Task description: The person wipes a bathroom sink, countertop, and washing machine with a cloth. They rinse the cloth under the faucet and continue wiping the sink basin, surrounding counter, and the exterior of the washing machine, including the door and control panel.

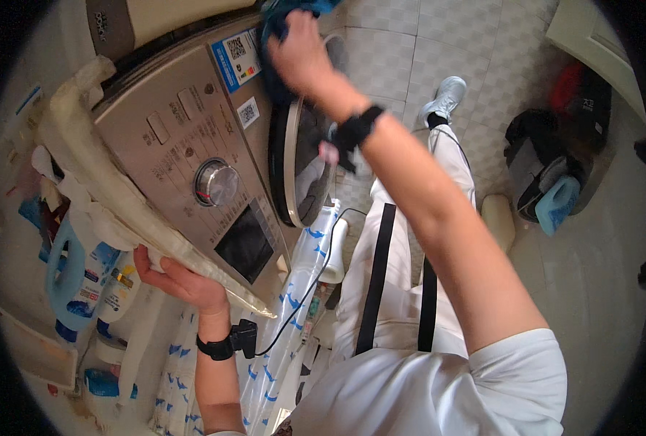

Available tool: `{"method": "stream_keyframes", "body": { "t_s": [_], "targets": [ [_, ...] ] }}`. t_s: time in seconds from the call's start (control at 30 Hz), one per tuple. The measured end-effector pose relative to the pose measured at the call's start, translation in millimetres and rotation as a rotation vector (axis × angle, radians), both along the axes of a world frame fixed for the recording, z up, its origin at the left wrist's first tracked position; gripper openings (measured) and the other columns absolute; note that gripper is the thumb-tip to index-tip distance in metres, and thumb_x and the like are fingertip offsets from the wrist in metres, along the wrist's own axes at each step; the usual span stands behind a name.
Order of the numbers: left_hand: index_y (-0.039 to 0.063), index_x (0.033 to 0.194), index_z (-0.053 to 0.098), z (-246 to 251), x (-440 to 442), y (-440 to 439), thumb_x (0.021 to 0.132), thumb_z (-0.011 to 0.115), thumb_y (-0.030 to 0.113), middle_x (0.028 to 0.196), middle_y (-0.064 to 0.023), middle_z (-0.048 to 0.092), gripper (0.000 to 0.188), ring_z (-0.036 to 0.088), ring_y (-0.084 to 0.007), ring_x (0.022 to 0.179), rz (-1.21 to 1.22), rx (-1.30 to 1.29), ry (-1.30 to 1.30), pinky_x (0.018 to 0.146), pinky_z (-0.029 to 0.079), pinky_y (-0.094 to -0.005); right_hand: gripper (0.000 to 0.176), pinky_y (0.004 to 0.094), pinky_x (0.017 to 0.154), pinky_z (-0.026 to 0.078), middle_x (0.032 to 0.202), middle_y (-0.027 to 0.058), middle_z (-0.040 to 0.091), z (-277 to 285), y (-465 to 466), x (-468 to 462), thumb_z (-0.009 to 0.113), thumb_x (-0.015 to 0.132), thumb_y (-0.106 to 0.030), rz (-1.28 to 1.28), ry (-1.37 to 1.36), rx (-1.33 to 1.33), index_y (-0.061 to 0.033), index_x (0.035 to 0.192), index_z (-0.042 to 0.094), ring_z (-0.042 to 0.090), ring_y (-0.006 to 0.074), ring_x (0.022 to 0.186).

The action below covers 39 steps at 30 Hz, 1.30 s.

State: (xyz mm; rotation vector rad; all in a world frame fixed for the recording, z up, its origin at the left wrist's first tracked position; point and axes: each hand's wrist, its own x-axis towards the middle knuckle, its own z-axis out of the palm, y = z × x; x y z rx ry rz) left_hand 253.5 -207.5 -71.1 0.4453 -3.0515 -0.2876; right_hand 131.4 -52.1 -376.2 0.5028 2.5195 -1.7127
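Observation:
A front-loading washing machine (186, 141) with a silver dial (216, 182) and a dark display (245, 241) stands in front of me. My right hand (301, 52) grips a dark blue-green cloth (279, 76) at the machine's far front edge, above the round door (304, 163). A long off-white cover or padded strip (121, 185) lies along the machine's top edge. At its near part is my left hand (178, 280), palm up, fingers touching the strip's underside; whether they grip it cannot be told. Each wrist wears a black band.
Left of the machine stand a blue detergent bottle (64, 283) and a white bottle (118, 294). A dolphin-print plastic sheet (265, 349) hangs near my left arm, with a black cable across it. On the tiled floor at the right are dark bags (540, 141) and a light-blue bottle (558, 204).

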Motion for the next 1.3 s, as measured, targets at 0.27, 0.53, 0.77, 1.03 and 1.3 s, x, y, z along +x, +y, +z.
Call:
{"method": "stream_keyframes", "body": {
  "t_s": [0.27, 0.53, 0.77, 1.03, 1.3],
  "targets": [
    [-0.006, 0.139, 0.025, -0.7, 1.3, 0.6, 0.102, 0.031, 0.036, 0.143, -0.0212, 0.027, 0.057, 0.032, -0.0311, 0.130, 0.060, 0.037, -0.002, 0.111, 0.023, -0.0423, 0.038, 0.0439, 0.095, 0.044, 0.114, 0.0188, 0.056, 36.4, 20.2, -11.6, 0.075, 0.065, -0.023, -0.047, 0.506, -0.129, -0.0009, 0.093, 0.064, 0.053, 0.0360, 0.108],
    [-0.002, 0.143, 0.023, 16.3, 13.0, -23.1, 0.099, 0.040, 0.053, 0.140, -0.0215, 0.033, 0.073, 0.037, -0.0329, 0.129, -0.392, -0.725, -0.239, 0.109, 0.029, -0.0446, 0.033, 0.0449, 0.095, 0.046, 0.123, 0.0242, 0.054, -21.4, 7.1, -42.7, 0.065, 0.084, -0.025, 0.083, 0.506, -0.157, -0.0028, 0.109, 0.065, 0.053, 0.0373, 0.112],
    [-0.007, 0.149, 0.012, 40.3, 41.1, -27.1, 0.089, 0.047, 0.067, 0.150, -0.0314, 0.021, 0.101, 0.029, -0.0425, 0.138, -0.218, -0.828, -0.318, 0.113, 0.025, -0.0478, 0.028, 0.0482, 0.090, 0.046, 0.110, 0.0321, 0.057, -248.7, 26.7, -33.2, 0.052, 0.087, -0.011, 0.445, 0.563, 0.338, 0.0011, 0.111, 0.059, 0.056, 0.0473, 0.102],
    [-0.006, 0.148, 0.014, 76.4, 51.7, -18.3, 0.090, 0.047, 0.066, 0.150, -0.0309, 0.023, 0.099, 0.030, -0.0423, 0.138, -0.138, -0.874, -0.399, 0.113, 0.026, -0.0482, 0.039, 0.0467, 0.094, 0.047, 0.121, 0.0309, 0.055, -324.1, 37.0, 42.0, 0.057, 0.089, -0.035, 0.419, -0.519, 0.173, -0.0027, 0.107, 0.070, 0.056, 0.0445, 0.111],
    [-0.005, 0.148, 0.015, 72.4, 42.7, -25.7, 0.090, 0.047, 0.065, 0.149, -0.0304, 0.024, 0.097, 0.030, -0.0421, 0.138, -0.116, -0.904, -0.401, 0.113, 0.026, -0.0486, 0.089, 0.0348, 0.101, 0.042, 0.125, 0.0261, 0.056, -261.7, 25.5, 8.9, 0.072, 0.078, -0.055, 0.047, -0.151, -0.743, 0.0054, 0.134, 0.041, 0.054, 0.0323, 0.119]
  ]
}}
